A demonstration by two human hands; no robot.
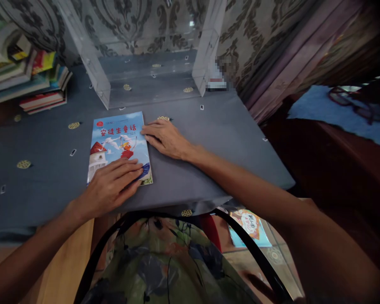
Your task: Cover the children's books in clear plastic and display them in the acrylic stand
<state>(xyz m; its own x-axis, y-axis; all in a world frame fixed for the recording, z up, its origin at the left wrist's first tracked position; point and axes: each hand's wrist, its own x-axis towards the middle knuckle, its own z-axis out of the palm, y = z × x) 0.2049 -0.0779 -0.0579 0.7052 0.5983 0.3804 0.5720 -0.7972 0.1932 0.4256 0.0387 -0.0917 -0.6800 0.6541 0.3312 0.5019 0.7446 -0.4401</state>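
Observation:
A thin blue children's book (114, 139) with red Chinese lettering and a picture of a tower lies flat on the grey cloth-covered table (224, 139). My left hand (112, 185) rests flat on the book's lower part, fingers stretched out. My right hand (164, 137) lies flat at the book's right edge, fingertips touching the cover near the title. Neither hand grips anything.
A clear acrylic stand (152, 63) stands at the back of the table. A stack of books (25, 76) lies at the back left. A flower-patterned bag with black straps (171, 261) sits below the table's front edge, with another book (250, 228) on the floor.

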